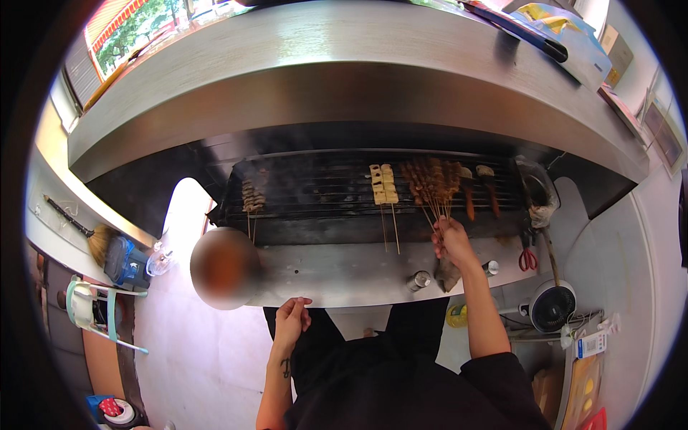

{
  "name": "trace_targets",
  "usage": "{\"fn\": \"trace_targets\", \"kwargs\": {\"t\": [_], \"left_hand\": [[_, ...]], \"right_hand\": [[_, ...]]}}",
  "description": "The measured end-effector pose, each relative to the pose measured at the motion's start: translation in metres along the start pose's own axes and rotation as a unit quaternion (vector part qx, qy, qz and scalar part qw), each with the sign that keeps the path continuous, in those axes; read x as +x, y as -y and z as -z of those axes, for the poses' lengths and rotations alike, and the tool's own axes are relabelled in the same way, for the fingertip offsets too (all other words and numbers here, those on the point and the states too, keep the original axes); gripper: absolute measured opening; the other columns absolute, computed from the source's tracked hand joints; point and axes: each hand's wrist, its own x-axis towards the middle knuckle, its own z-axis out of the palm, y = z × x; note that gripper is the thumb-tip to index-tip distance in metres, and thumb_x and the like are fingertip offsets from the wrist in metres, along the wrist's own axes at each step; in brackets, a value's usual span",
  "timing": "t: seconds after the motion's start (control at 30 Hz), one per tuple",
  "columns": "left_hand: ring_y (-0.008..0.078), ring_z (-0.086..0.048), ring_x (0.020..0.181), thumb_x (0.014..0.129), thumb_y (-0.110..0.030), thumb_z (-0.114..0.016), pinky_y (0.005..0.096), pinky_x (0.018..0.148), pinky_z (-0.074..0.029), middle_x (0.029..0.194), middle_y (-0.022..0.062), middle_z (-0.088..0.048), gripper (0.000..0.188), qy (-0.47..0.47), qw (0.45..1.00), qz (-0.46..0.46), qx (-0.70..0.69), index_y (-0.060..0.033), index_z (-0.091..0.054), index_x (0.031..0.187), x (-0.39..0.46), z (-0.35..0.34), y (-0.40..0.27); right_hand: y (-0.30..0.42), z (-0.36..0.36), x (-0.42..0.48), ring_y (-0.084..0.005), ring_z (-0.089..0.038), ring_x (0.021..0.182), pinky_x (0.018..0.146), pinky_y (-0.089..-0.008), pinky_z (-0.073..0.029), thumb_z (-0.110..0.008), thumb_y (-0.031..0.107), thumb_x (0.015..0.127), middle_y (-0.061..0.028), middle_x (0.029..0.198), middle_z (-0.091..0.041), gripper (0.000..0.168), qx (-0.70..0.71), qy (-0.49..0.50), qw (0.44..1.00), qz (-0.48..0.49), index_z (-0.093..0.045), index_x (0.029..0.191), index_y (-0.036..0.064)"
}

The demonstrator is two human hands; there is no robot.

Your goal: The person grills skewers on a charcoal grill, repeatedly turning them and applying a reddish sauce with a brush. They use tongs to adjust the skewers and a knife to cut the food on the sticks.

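My right hand (452, 241) grips the stick ends of several meat skewers (432, 180), whose meat lies fanned over the right part of a barbecue grill (322, 188). My left hand (293, 317) hangs near the front edge of the steel counter (333, 274), its fingers partly curled, with no object visible in it. Left of the meat lie two skewers of pale yellow pieces (384, 184). Smaller skewers of grilled food (253, 194) sit at the grill's left end, in smoke. Two wooden-handled brushes (488, 188) rest right of the meat.
A metal shaker (418, 280) stands on the counter near my right wrist. Red-handled scissors (528, 260) hang at the right, above a round fan (552, 306). A steel hood (344, 91) spans the far side. A blurred round area covers the counter's left end.
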Motion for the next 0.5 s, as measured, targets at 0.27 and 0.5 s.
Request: {"fn": "trace_targets", "kwargs": {"t": [0.27, 0.5], "left_hand": [[0.009, -0.05, 0.052, 0.104, -0.026, -0.05, 0.0233, 0.046, -0.036, 0.064, -0.0003, -0.052, 0.031, 0.013, 1.0, 0.016, 0.008, 0.0008, -0.065, 0.102, 0.0, -0.004, 0.004], [0.0091, -0.052, 0.052, 0.104, -0.025, -0.05, 0.0233, 0.047, -0.038, 0.064, 0.0, -0.054, 0.03, 0.039, 0.999, 0.024, 0.012, 0.0006, -0.064, 0.1, 0.0, -0.007, 0.016]], "right_hand": [[-0.004, 0.01, -0.007, -0.0302, -0.066, 0.065, 0.058, -0.0418, -0.051, -0.043, 0.035, 0.103, -0.017, 0.077, -0.065, 0.034, -0.271, -0.16, 0.936, 0.155, -0.054, 0.097, 0.003], [-0.019, 0.022, 0.01, -0.0309, -0.067, 0.08, 0.07, -0.04, -0.049, -0.05, 0.031, 0.1, -0.0151, 0.077, -0.064, 0.03, -0.274, -0.22, 0.91, 0.222, -0.061, 0.096, 0.004]]}}
